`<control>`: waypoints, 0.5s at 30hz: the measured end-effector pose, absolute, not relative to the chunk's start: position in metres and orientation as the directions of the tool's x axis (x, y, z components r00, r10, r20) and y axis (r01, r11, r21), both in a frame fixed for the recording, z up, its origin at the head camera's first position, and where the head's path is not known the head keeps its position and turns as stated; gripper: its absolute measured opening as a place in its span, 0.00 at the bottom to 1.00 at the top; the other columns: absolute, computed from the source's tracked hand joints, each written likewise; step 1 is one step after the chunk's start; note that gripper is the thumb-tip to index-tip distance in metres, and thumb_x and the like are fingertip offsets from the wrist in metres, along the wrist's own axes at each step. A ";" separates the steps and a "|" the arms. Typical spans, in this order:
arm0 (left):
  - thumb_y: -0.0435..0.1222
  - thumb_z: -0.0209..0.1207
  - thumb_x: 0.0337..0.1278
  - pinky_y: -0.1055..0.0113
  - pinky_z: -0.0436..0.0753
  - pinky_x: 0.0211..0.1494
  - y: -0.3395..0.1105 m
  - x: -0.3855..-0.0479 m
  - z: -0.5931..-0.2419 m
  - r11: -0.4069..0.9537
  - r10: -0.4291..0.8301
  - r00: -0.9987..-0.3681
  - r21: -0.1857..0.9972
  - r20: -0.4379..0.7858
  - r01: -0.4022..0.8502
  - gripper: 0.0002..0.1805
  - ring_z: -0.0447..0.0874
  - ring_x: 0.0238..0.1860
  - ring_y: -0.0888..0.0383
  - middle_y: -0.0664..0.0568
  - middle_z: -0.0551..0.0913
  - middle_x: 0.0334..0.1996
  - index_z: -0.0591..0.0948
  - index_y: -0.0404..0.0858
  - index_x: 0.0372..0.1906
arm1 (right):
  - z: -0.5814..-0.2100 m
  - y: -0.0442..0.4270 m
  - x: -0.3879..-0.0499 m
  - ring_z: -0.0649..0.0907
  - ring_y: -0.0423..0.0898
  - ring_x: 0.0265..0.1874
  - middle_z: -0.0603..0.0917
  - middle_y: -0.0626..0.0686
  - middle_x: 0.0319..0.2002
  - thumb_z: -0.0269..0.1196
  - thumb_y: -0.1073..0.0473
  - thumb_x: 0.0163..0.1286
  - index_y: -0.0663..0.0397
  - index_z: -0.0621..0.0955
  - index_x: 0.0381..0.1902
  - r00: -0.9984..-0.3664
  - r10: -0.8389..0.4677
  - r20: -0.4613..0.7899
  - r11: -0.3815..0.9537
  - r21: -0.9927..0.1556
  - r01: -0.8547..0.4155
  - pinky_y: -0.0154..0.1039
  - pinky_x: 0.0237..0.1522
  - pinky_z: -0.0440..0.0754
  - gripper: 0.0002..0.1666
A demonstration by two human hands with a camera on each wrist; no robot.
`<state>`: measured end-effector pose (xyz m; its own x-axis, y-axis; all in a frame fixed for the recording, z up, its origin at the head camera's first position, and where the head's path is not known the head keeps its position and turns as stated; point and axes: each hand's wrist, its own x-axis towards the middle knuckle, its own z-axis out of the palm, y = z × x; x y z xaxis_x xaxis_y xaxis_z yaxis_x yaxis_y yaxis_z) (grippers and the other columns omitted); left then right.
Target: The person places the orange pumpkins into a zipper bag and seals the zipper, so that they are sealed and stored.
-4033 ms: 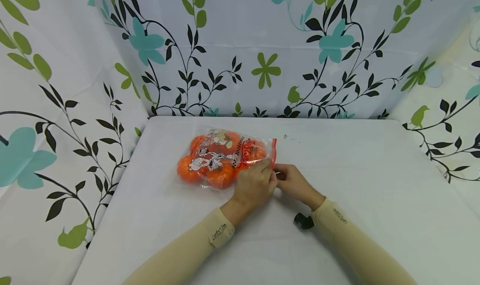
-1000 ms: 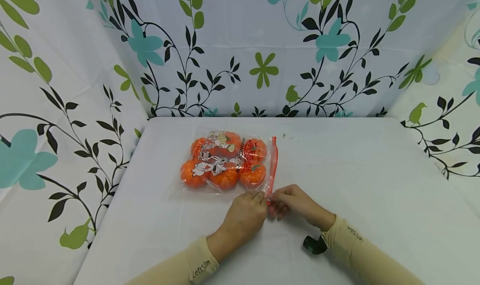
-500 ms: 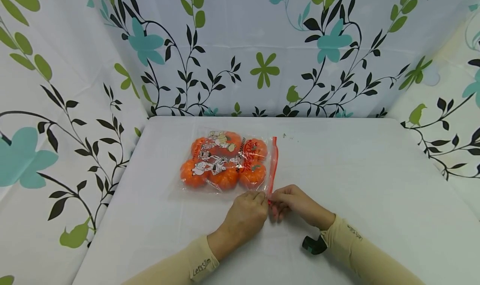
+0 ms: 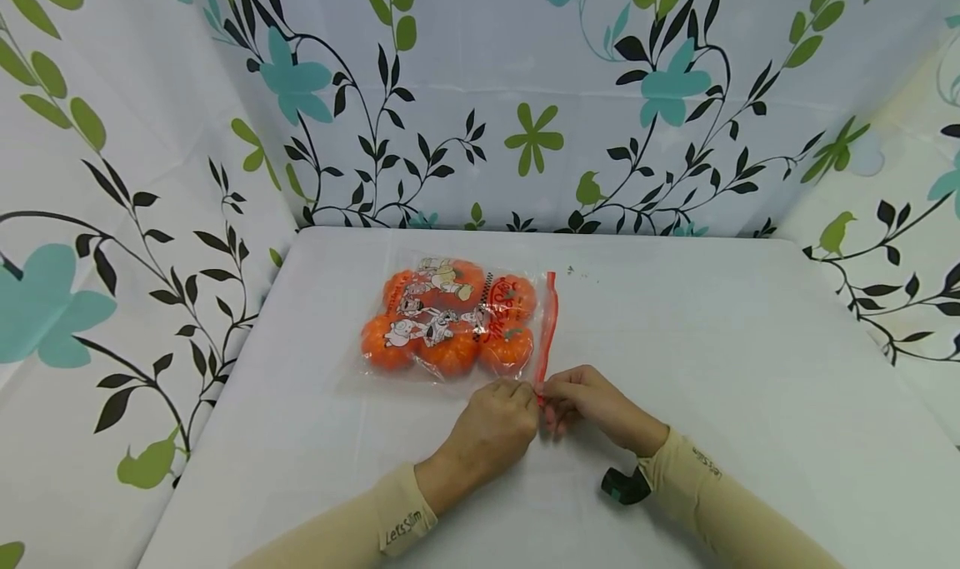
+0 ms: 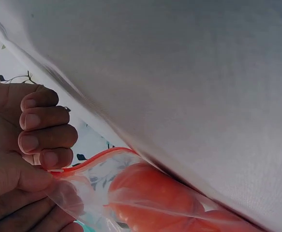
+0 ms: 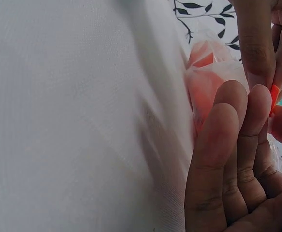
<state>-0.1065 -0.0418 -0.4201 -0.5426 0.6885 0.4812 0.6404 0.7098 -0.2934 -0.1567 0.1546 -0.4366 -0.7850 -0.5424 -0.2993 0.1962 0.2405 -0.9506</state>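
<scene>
A clear zip bag (image 4: 442, 323) with printed cartoon figures lies flat on the table, holding several small orange pumpkins (image 4: 510, 350). Its red zip strip (image 4: 550, 319) runs down the right side. At the strip's near end, my left hand (image 4: 491, 427) pinches the bag's corner between thumb and fingers. Close beside it, my right hand (image 4: 592, 406) pinches the red strip's end. The left wrist view shows a small whitish zip slider (image 5: 56, 170) between the two hands. From the right wrist, a red bit of the strip (image 6: 274, 94) shows at the fingertips.
A white cloth covers the table (image 4: 720, 352). Patterned curtains (image 4: 465, 94) with leaves and flowers hang behind it and at both sides. A small black device (image 4: 626, 486) sits at my right wrist, just past the sleeve end.
Since four seconds ago, both hands have come nearer along the red strip to its near end, uncovering the strip and a front pumpkin. Over the last second they have barely moved.
</scene>
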 end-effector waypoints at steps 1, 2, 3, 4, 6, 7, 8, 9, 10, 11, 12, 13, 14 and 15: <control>0.36 0.65 0.58 0.66 0.87 0.42 -0.042 -0.107 -0.420 0.708 0.689 -0.540 -0.293 0.482 0.642 0.08 0.87 0.33 0.57 0.50 0.87 0.30 0.89 0.36 0.36 | -0.437 0.155 -0.157 0.81 0.45 0.22 0.82 0.54 0.22 0.58 0.55 0.74 0.63 0.84 0.30 -0.786 -0.540 -0.300 0.245 -0.950 0.195 0.38 0.28 0.85 0.18; 0.36 0.65 0.58 0.66 0.87 0.42 -0.042 -0.107 -0.420 0.708 0.690 -0.539 -0.293 0.484 0.643 0.08 0.87 0.33 0.57 0.50 0.87 0.30 0.89 0.35 0.36 | -0.437 0.155 -0.158 0.81 0.45 0.21 0.83 0.54 0.22 0.58 0.54 0.74 0.63 0.84 0.30 -0.788 -0.536 -0.302 0.250 -0.949 0.194 0.38 0.28 0.85 0.18; 0.36 0.65 0.58 0.66 0.87 0.42 -0.042 -0.107 -0.420 0.706 0.691 -0.536 -0.295 0.485 0.643 0.08 0.87 0.33 0.57 0.51 0.87 0.31 0.89 0.36 0.36 | -0.438 0.155 -0.159 0.81 0.44 0.21 0.83 0.54 0.22 0.58 0.54 0.75 0.62 0.84 0.30 -0.791 -0.531 -0.304 0.255 -0.947 0.193 0.38 0.29 0.85 0.18; 0.36 0.65 0.58 0.66 0.87 0.41 -0.042 -0.107 -0.421 0.706 0.691 -0.534 -0.298 0.487 0.643 0.08 0.88 0.33 0.57 0.51 0.87 0.31 0.89 0.36 0.36 | -0.438 0.156 -0.160 0.81 0.44 0.21 0.83 0.54 0.22 0.58 0.54 0.75 0.62 0.84 0.30 -0.794 -0.527 -0.304 0.261 -0.947 0.189 0.38 0.29 0.85 0.18; 0.36 0.64 0.58 0.67 0.87 0.40 -0.042 -0.107 -0.422 0.705 0.693 -0.529 -0.304 0.490 0.641 0.07 0.87 0.33 0.58 0.51 0.87 0.31 0.89 0.37 0.35 | -0.440 0.156 -0.162 0.81 0.45 0.21 0.83 0.54 0.22 0.58 0.54 0.75 0.62 0.84 0.30 -0.800 -0.517 -0.305 0.271 -0.945 0.185 0.38 0.29 0.84 0.19; 0.35 0.64 0.58 0.67 0.87 0.40 -0.042 -0.107 -0.422 0.704 0.692 -0.527 -0.303 0.492 0.642 0.07 0.87 0.33 0.58 0.52 0.87 0.31 0.89 0.37 0.35 | -0.441 0.156 -0.164 0.81 0.45 0.20 0.83 0.54 0.22 0.58 0.54 0.75 0.62 0.84 0.30 -0.803 -0.512 -0.306 0.276 -0.943 0.184 0.38 0.29 0.84 0.19; 0.35 0.64 0.57 0.67 0.86 0.40 -0.042 -0.107 -0.422 0.704 0.693 -0.526 -0.305 0.493 0.641 0.07 0.87 0.32 0.58 0.52 0.87 0.30 0.89 0.37 0.34 | -0.442 0.157 -0.165 0.81 0.45 0.20 0.83 0.54 0.22 0.57 0.54 0.75 0.62 0.84 0.30 -0.806 -0.507 -0.306 0.282 -0.942 0.181 0.38 0.29 0.84 0.19; 0.35 0.64 0.57 0.67 0.86 0.39 -0.042 -0.107 -0.422 0.704 0.694 -0.526 -0.306 0.492 0.641 0.07 0.87 0.32 0.58 0.52 0.87 0.30 0.89 0.37 0.34 | -0.442 0.157 -0.166 0.81 0.45 0.20 0.83 0.54 0.22 0.57 0.54 0.75 0.62 0.84 0.30 -0.808 -0.504 -0.304 0.287 -0.942 0.175 0.38 0.29 0.84 0.19; 0.35 0.64 0.57 0.67 0.86 0.39 -0.043 -0.108 -0.422 0.704 0.693 -0.526 -0.305 0.493 0.642 0.07 0.87 0.32 0.58 0.53 0.87 0.30 0.89 0.38 0.34 | -0.443 0.157 -0.168 0.81 0.45 0.21 0.83 0.54 0.22 0.57 0.54 0.75 0.62 0.84 0.30 -0.810 -0.503 -0.302 0.291 -0.941 0.171 0.38 0.29 0.84 0.19; 0.35 0.64 0.57 0.67 0.86 0.39 -0.042 -0.108 -0.423 0.703 0.694 -0.526 -0.304 0.492 0.643 0.07 0.87 0.32 0.58 0.53 0.87 0.29 0.89 0.38 0.34 | -0.443 0.157 -0.169 0.81 0.46 0.21 0.83 0.54 0.22 0.57 0.54 0.76 0.63 0.84 0.30 -0.811 -0.501 -0.303 0.295 -0.941 0.169 0.38 0.30 0.84 0.19; 0.35 0.64 0.57 0.68 0.86 0.38 -0.042 -0.108 -0.423 0.703 0.693 -0.526 -0.303 0.493 0.643 0.06 0.86 0.31 0.59 0.53 0.86 0.29 0.89 0.38 0.33 | -0.444 0.157 -0.171 0.81 0.46 0.21 0.83 0.54 0.22 0.57 0.54 0.76 0.63 0.84 0.30 -0.813 -0.497 -0.305 0.300 -0.939 0.168 0.38 0.30 0.84 0.19; 0.35 0.63 0.57 0.68 0.86 0.36 -0.042 -0.108 -0.423 0.704 0.692 -0.524 -0.301 0.497 0.644 0.06 0.86 0.30 0.59 0.53 0.86 0.28 0.89 0.38 0.33 | -0.444 0.157 -0.172 0.81 0.46 0.21 0.83 0.54 0.22 0.57 0.55 0.76 0.63 0.84 0.30 -0.815 -0.494 -0.304 0.302 -0.938 0.167 0.38 0.30 0.84 0.19; 0.35 0.63 0.57 0.68 0.86 0.35 -0.042 -0.108 -0.422 0.704 0.690 -0.523 -0.299 0.500 0.644 0.06 0.86 0.30 0.59 0.54 0.85 0.27 0.89 0.39 0.32 | -0.444 0.157 -0.173 0.81 0.46 0.21 0.83 0.55 0.22 0.57 0.55 0.75 0.63 0.84 0.30 -0.817 -0.490 -0.304 0.305 -0.938 0.167 0.38 0.30 0.84 0.19; 0.35 0.63 0.56 0.69 0.85 0.33 -0.042 -0.108 -0.422 0.705 0.689 -0.521 -0.297 0.503 0.644 0.06 0.85 0.29 0.59 0.54 0.85 0.26 0.89 0.39 0.32 | -0.444 0.157 -0.175 0.81 0.46 0.21 0.83 0.54 0.22 0.57 0.55 0.75 0.63 0.84 0.30 -0.818 -0.487 -0.305 0.307 -0.937 0.167 0.39 0.30 0.84 0.19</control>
